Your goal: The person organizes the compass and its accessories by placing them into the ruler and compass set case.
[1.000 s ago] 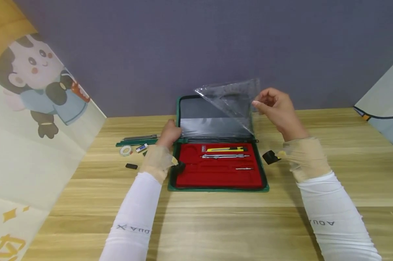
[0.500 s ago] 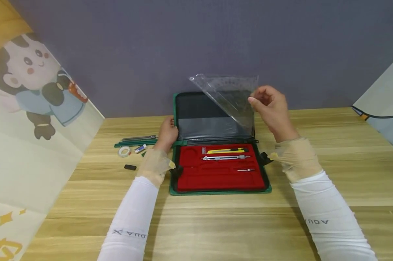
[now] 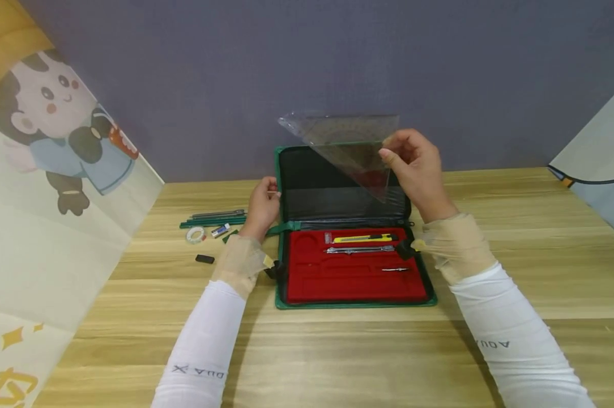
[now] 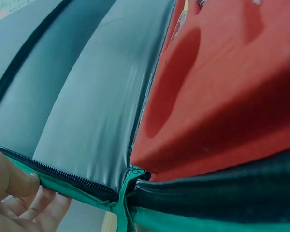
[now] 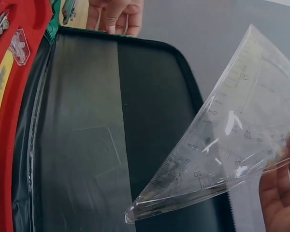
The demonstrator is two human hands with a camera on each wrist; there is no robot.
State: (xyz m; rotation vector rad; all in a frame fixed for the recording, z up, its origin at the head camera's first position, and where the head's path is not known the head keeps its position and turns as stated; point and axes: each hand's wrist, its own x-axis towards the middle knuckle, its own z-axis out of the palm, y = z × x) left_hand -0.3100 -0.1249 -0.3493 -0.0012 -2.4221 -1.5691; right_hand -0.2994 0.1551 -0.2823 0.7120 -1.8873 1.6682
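My right hand (image 3: 414, 164) pinches clear plastic set squares in a transparent sleeve (image 5: 217, 130) by one edge. In the head view the set squares (image 3: 348, 136) overlap the raised lid of a green zip case (image 3: 355, 306). The lid's inside is black with a clear pocket (image 4: 92, 111). At the lid's left edge, my left hand (image 3: 263, 207) grips the green border between thumb and fingers. A red tray (image 3: 358, 289) in the case holds a yellow utility knife (image 3: 365, 238), a metal compass (image 3: 360, 249), a small metal piece (image 3: 395, 270) and a tiny clear box (image 5: 20, 47).
Left of the case lie green pencils (image 3: 212, 221), a metal drawing tool (image 3: 217, 213), a white tape roll (image 3: 195, 234), an eraser (image 3: 220, 230), a green piece (image 3: 229, 236) and a black block (image 3: 204, 259). A grey wall (image 3: 307, 68) stands behind the wooden table (image 3: 337, 357).
My right hand has moved the set squares left, over the lid. The case has shifted slightly right on the table, with my left hand still at its lid.
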